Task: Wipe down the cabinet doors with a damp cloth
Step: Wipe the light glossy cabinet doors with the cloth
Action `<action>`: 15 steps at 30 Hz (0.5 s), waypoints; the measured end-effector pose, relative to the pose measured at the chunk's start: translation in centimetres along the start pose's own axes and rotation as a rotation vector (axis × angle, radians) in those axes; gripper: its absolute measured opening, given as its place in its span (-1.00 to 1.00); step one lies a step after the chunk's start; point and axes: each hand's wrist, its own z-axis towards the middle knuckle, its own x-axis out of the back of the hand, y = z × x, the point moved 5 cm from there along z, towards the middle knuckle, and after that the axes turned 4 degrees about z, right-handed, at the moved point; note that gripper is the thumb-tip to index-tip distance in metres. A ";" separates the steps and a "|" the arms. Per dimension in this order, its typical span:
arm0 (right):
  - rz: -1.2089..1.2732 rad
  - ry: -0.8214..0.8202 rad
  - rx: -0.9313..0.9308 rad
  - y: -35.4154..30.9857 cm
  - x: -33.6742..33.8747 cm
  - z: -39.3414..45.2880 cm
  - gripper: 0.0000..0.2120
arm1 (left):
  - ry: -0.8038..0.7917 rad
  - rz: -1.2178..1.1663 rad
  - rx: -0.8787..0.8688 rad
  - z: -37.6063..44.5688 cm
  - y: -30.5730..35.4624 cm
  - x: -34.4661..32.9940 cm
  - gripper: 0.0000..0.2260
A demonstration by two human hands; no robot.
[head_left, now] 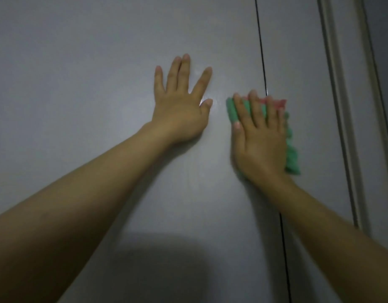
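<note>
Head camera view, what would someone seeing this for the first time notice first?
Two bare forearms reach up from the bottom corners to a plain grey cabinet door. The right hand presses a green and pink cloth flat against the door beside the thin dark gap between two doors, while the left hand rests open on the door, fingers spread, just left of it. A dark shadow sits low in the middle.

No legible text or labels anywhere.

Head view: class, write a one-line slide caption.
Right hand presses a green-and-pink cloth over the door seam; left hand lies flat on the grey cabinet door.
</note>
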 end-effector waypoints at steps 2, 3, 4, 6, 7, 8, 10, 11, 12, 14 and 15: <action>0.003 0.033 -0.077 -3.5 -0.9 -2.2 -0.49 | 0.005 -0.027 0.004 0.0 0.1 0.0 -0.48; 0.017 -0.004 0.038 -5.5 -1.2 -3.9 -0.49 | 0.008 -0.049 0.004 0.1 0.1 0.1 -0.49; 0.027 -0.072 0.210 -6.9 -1.6 -6.1 -0.49 | 0.005 -0.083 0.005 0.2 0.0 0.2 -0.50; 0.028 -0.206 0.557 -7.0 -1.1 -9.3 -0.50 | -0.006 -0.151 0.007 0.4 -0.6 0.7 -0.53; 0.011 -0.255 0.694 -6.0 -0.7 -9.5 -0.51 | -0.009 -0.159 -0.004 0.4 -0.8 1.0 -0.54; -0.020 -0.279 0.780 -4.9 -0.6 -9.1 -0.51 | -0.007 -0.131 -0.030 0.2 -1.2 1.1 -0.54; -0.064 -0.260 0.689 -2.9 -0.5 -6.9 -0.51 | 0.030 -0.050 -0.113 0.0 -1.6 1.2 -0.53; -0.054 -0.226 0.507 -2.8 -0.5 -5.5 -0.50 | 0.069 -0.017 -0.155 0.0 -2.1 1.4 -0.53; -0.025 -0.153 0.289 -3.2 -0.4 -4.5 -0.50 | 0.108 0.001 -0.194 0.2 -2.6 1.5 -0.51; 0.008 -0.028 0.012 -5.4 -0.8 -4.9 -0.49 | 0.175 -0.012 -0.246 0.7 -3.4 1.8 -0.53; 0.031 -0.026 0.050 -7.3 -1.2 -5.9 -0.48 | 0.217 -0.022 -0.271 1.0 -3.7 1.9 -0.55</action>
